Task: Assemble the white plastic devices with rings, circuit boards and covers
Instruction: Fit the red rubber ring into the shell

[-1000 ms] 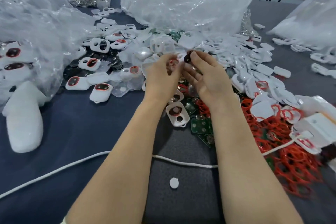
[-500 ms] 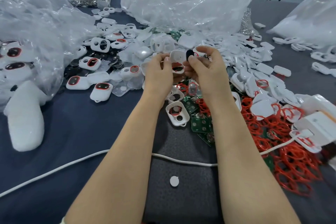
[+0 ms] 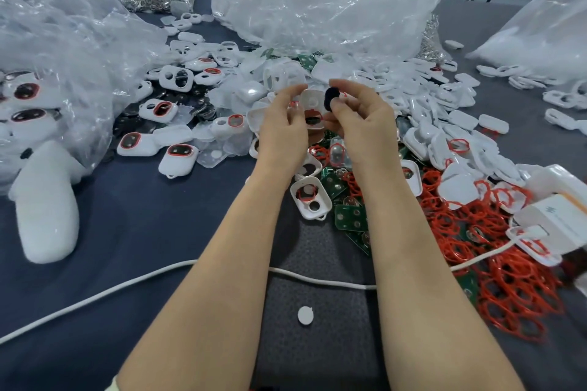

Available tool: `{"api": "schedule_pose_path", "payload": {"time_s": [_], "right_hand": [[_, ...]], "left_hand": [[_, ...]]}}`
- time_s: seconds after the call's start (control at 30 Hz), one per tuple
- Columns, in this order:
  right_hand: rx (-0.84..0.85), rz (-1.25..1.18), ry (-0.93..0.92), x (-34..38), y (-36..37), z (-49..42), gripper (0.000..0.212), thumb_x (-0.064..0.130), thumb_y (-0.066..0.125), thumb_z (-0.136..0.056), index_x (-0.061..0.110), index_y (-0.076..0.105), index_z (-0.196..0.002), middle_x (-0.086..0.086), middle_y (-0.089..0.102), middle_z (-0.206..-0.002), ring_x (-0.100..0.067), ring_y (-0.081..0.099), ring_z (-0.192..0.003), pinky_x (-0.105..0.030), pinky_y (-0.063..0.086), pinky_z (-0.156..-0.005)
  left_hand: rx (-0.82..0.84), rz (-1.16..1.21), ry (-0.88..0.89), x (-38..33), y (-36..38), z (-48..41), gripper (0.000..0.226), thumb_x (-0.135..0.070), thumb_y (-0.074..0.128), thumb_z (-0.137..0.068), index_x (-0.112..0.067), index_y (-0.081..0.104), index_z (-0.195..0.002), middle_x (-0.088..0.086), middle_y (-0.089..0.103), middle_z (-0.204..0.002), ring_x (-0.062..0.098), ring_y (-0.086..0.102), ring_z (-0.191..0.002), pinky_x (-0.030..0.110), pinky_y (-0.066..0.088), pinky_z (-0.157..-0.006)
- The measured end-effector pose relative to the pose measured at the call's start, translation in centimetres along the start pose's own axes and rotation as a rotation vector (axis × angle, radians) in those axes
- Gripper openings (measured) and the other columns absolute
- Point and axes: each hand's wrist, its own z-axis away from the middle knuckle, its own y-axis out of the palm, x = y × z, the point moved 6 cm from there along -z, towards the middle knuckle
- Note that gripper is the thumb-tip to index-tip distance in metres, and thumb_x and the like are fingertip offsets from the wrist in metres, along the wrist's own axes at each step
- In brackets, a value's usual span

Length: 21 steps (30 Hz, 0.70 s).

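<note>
Dark cloth table [image 3: 143,232]. A white cable [image 3: 95,295] crosses the near side, with a small white disc [image 3: 305,315] just nearer than it. A foam lump [image 3: 47,209] lies by the left edge and a white box [image 3: 552,216] at the right edge. Mid-surface: white shells [image 3: 444,124], green boards [image 3: 349,216] and red rings [image 3: 514,289] heaped rightward; clear bags [image 3: 317,9] along the far and left edges.

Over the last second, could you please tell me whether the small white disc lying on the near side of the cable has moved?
No. The white disc lies in the same spot as before, just on the near side of the white cable.
</note>
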Motion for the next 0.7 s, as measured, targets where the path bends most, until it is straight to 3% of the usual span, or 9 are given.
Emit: {"api": "schedule_pose_path", "payload": {"time_s": [0.13, 0.27, 0.4, 0.5, 0.57, 0.7], "right_hand": [[-0.115, -0.096, 0.052, -0.4, -0.7, -0.1, 0.012, 0.003, 0.060, -0.091, 0.014, 0.058, -0.097, -0.008, 0.068, -0.085, -0.010, 0.069, -0.068, -0.021, 0.055, -0.066], [-0.161, -0.140, 0.072, -0.6, -1.1, -0.1, 0.013, 0.003, 0.060, -0.091, 0.013, 0.054, -0.095, -0.012, 0.069, -0.090, -0.011, 0.070, -0.071, -0.020, 0.054, -0.067], [-0.128, -0.026, 0.015, -0.1, -0.6, 0.0, 0.011, 0.006, 0.063, -0.089, 0.016, 0.060, -0.088, -0.002, 0.069, -0.083, -0.009, 0.069, -0.072, -0.021, 0.055, -0.067], [-0.101, 0.150, -0.030, 0.1, 0.1, 0.3, 0.015, 0.016, 0.067, -0.087, 0.027, 0.064, -0.077, 0.006, 0.068, -0.079, -0.005, 0.063, -0.072, -0.023, 0.054, -0.071], [-0.088, 0.194, -0.032, -0.1, 0.6, 0.4, 0.016, 0.018, 0.067, -0.087, 0.028, 0.065, -0.074, 0.003, 0.069, -0.080, -0.010, 0.062, -0.070, -0.026, 0.051, -0.068], [-0.118, 0.230, -0.039, -0.3, 0.6, 0.3, 0.011, 0.017, 0.067, -0.087, 0.024, 0.065, -0.079, -0.002, 0.070, -0.086, -0.018, 0.066, -0.085, -0.034, 0.053, -0.083]], "left_hand": [[-0.006, 0.018, -0.009, 0.2, 0.0, 0.0, 0.028, -0.009, 0.037, -0.099, -0.028, 0.054, -0.110, 0.016, 0.066, -0.107, 0.034, 0.067, -0.097, 0.054, 0.054, -0.088], [-0.004, 0.082, -0.041, 0.4, 0.2, -0.1, 0.024, -0.010, 0.037, -0.101, -0.027, 0.052, -0.108, 0.017, 0.065, -0.110, 0.034, 0.067, -0.099, 0.051, 0.055, -0.089], [-0.015, 0.180, -0.052, 0.5, 0.0, -0.2, 0.020, -0.011, 0.037, -0.103, -0.019, 0.051, -0.114, 0.018, 0.065, -0.113, 0.028, 0.070, -0.093, 0.038, 0.060, -0.078], [-0.038, 0.186, -0.036, 0.3, -0.1, -0.2, 0.020, -0.010, 0.038, -0.103, -0.021, 0.050, -0.113, 0.015, 0.066, -0.112, 0.032, 0.067, -0.101, 0.048, 0.056, -0.088], [-0.045, 0.183, -0.008, 0.1, 0.0, -0.2, 0.020, -0.009, 0.039, -0.102, -0.024, 0.051, -0.110, 0.013, 0.065, -0.112, 0.031, 0.065, -0.105, 0.049, 0.053, -0.092], [-0.016, 0.227, 0.045, -0.2, 0.2, -0.1, 0.020, -0.006, 0.041, -0.102, -0.022, 0.052, -0.110, 0.005, 0.065, -0.096, 0.025, 0.067, -0.095, 0.038, 0.057, -0.087]]}}
